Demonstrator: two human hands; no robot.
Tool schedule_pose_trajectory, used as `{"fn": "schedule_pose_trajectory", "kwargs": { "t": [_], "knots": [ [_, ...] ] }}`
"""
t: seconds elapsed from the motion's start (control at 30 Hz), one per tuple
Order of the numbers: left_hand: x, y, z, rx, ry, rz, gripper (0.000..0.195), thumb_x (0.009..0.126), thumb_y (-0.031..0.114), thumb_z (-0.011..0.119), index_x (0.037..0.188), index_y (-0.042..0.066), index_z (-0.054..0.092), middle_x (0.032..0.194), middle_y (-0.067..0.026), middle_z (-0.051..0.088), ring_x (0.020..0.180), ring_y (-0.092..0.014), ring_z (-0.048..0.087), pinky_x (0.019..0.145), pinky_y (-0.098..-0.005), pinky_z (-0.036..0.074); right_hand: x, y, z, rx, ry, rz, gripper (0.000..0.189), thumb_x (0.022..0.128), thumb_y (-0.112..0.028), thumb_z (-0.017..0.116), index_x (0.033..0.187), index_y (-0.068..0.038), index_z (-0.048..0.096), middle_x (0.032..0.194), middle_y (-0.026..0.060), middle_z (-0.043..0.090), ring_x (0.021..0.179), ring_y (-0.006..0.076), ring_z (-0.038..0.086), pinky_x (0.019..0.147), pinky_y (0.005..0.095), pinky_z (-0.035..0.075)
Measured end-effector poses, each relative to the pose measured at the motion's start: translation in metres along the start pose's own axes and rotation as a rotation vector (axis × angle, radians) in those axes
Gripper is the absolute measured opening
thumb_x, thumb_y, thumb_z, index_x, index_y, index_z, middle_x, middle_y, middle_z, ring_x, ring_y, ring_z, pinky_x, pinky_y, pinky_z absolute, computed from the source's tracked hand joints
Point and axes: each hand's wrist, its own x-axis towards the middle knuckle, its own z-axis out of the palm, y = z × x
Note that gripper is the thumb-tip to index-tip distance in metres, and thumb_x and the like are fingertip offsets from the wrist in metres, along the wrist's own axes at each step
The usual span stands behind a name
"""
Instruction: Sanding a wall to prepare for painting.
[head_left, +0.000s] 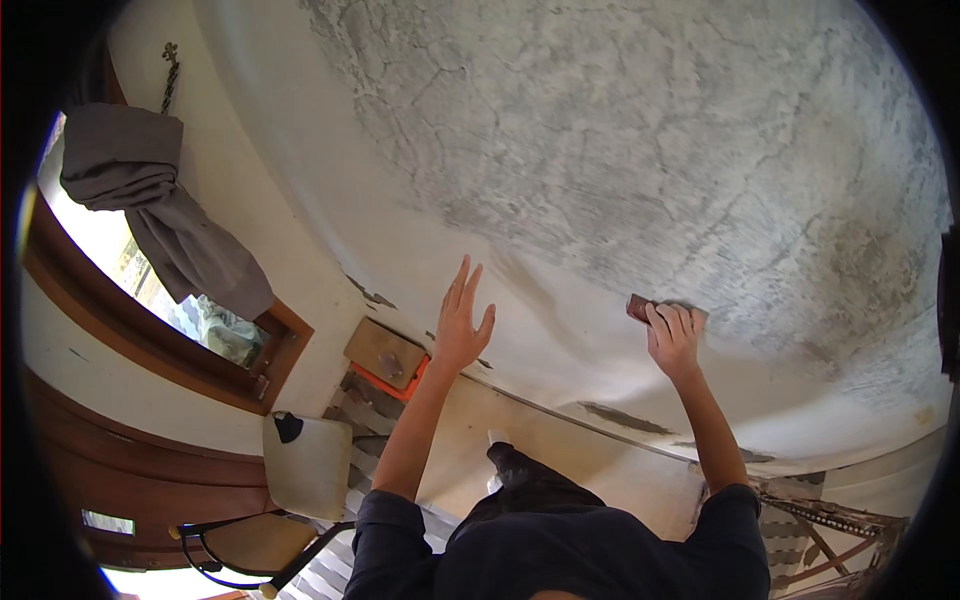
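Before me stands a wall (525, 135) with a cracked, patchy grey area above a smoother white band. My right hand (673, 337) grips a small reddish-brown block (639, 308), which looks like a sanding block. The block lies against the wall near the lower border of the grey area. My left hand (463, 322) is raised in front of the white band with its fingers spread, holding nothing. Whether its palm touches the wall, I cannot tell.
At lower left are a chair (307, 469) with a black item on its backrest and a brown board (386, 352) over an orange object. A knotted grey curtain (161, 180) hangs by the wooden window frame (289, 337). A worn frame structure (832, 517) stands at lower right.
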Motion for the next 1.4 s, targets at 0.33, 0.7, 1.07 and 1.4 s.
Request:
{"fn": "schedule_pose_trajectory", "kwargs": {
  "t": [0.33, 0.7, 1.07, 1.4],
  "knots": [
    [0.048, -0.063, -0.056, 0.052, -0.053, -0.032, 0.060, 0.085, 0.009, 0.054, 0.139, 0.003, 0.028, 0.148, -0.0182, 0.019, 0.133, -0.037, 0.024, 0.106, -0.0446, 0.027, 0.096, -0.070, 0.080, 0.075, 0.107, -0.083, 0.031, 0.070, -0.007, 0.062, 0.101, -0.007, 0.062, 0.095, 0.0019, 0.055, 0.086, 0.0171, 0.054, 0.073, 0.0380, 0.034],
    [0.030, -0.145, -0.101, -0.091, 0.093, -0.129, 0.059, 0.085, 0.009, 0.054, 0.138, 0.003, 0.029, 0.147, -0.0192, 0.020, 0.134, -0.035, 0.023, 0.107, -0.0439, 0.025, 0.188, -0.147, 0.139, 0.025, 0.104, -0.160, 0.027, 0.075, -0.013, 0.058, 0.102, -0.010, 0.060, 0.100, 0.0012, 0.053, 0.089, 0.0157, 0.052, 0.073, 0.0365, 0.031],
    [0.043, -0.189, -0.161, -0.087, 0.054, -0.069, 0.059, 0.085, 0.008, 0.055, 0.138, 0.005, 0.030, 0.147, -0.0172, 0.021, 0.134, -0.034, 0.024, 0.107, -0.0423, 0.025, 0.287, -0.233, 0.208, -0.003, 0.086, -0.098, 0.027, 0.075, -0.013, 0.055, 0.101, -0.008, 0.056, 0.102, 0.0039, 0.052, 0.094, 0.0182, 0.050, 0.079, 0.0378, 0.034],
    [0.065, -0.197, -0.156, -0.188, -0.013, 0.108, 0.061, 0.083, 0.007, 0.056, 0.138, 0.008, 0.030, 0.147, -0.0157, 0.022, 0.133, -0.033, 0.026, 0.107, -0.0415, 0.028, 0.187, -0.169, 0.130, -0.170, -0.007, 0.010, 0.036, 0.070, -0.010, 0.058, 0.107, -0.008, 0.059, 0.104, 0.0038, 0.055, 0.096, 0.0189, 0.052, 0.082, 0.0411, 0.034]
  ]
}}
